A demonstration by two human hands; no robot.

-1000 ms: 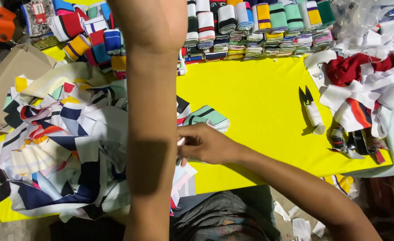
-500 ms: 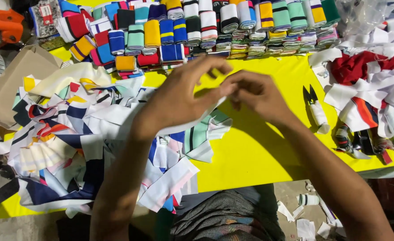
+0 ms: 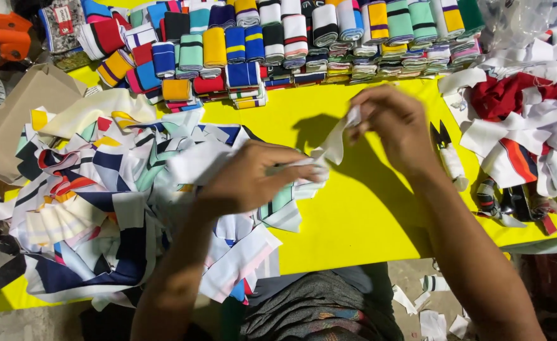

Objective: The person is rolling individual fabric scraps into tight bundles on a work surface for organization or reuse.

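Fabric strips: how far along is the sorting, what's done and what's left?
Done, by the look of it: rows of folded striped bands stacked along the far edge of the yellow table. In hand: one white strip stretched between the left hand and right hand. Left: a large loose pile of mixed strips on the left, and a tangle of red and white scraps on the right.
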